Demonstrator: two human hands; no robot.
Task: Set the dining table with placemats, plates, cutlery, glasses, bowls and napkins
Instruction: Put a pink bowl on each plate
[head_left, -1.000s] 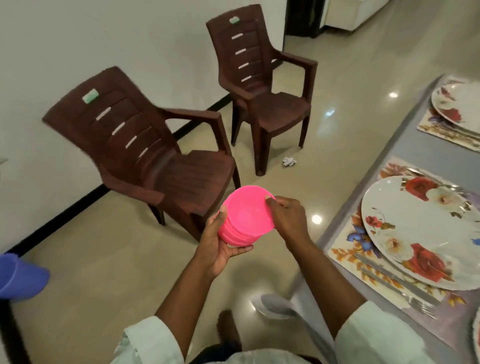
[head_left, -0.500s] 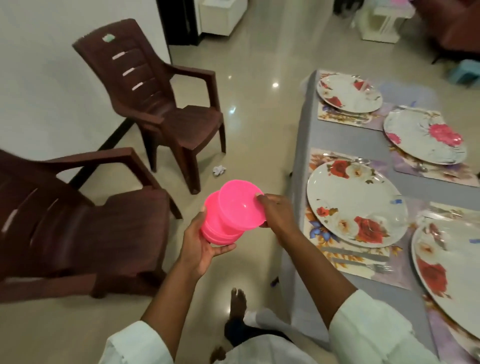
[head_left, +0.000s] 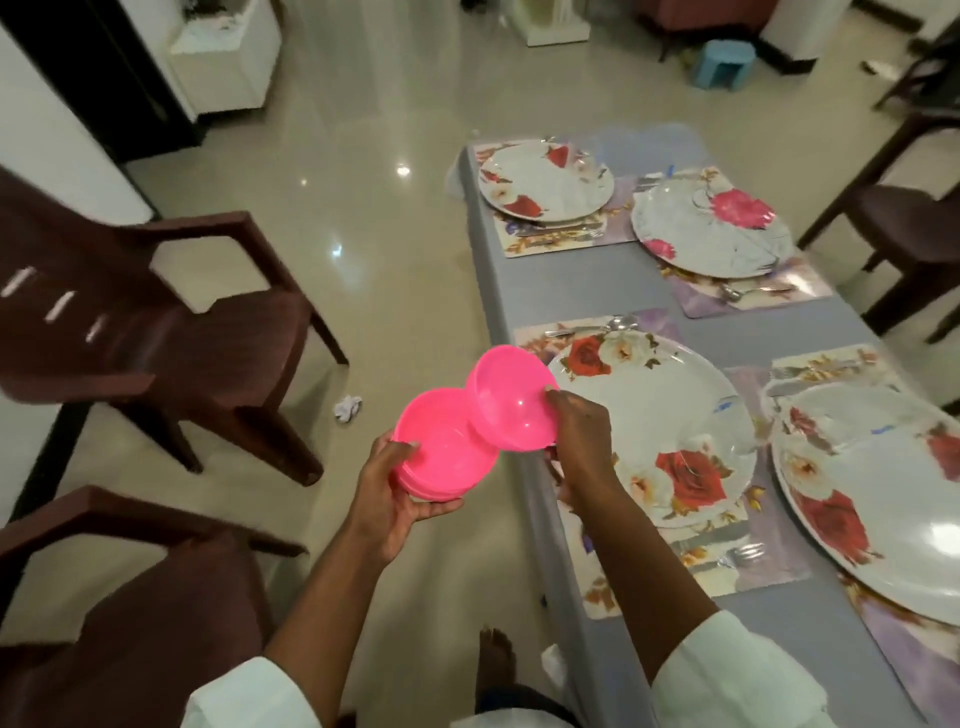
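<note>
Glossy beige tile floor (head_left: 374, 218) fills the left and centre of the frame, and a grey-covered dining table (head_left: 566, 283) runs down the right side. Four floral plates are out on placemats: one at upper centre (head_left: 545, 179), one at upper right (head_left: 711, 228), a big one at centre right (head_left: 654, 426) and another cut off by the right edge (head_left: 883, 499). A fork (head_left: 740, 555) lies on the placemat (head_left: 727, 566) just below the centre-right plate, and a spoon (head_left: 618, 323) sits just above it.

Down in the centre, off the table's left edge, the left hand (head_left: 389, 493) cradles a stack of pink bowls (head_left: 441, 457) from beneath, fingers curled up around its base and thumb on the rim. The right hand (head_left: 576, 431) pinches the rim of a single pink bowl (head_left: 511, 400), tilted on edge, right at the table's border beside the centre-right plate. That bowl overlaps the stack's right rim; I can't tell whether they touch.

Two dark brown plastic chairs stand at left (head_left: 156, 332) and lower left (head_left: 130, 623). A crumpled white scrap (head_left: 347, 407) lies on the floor between chair and table.
</note>
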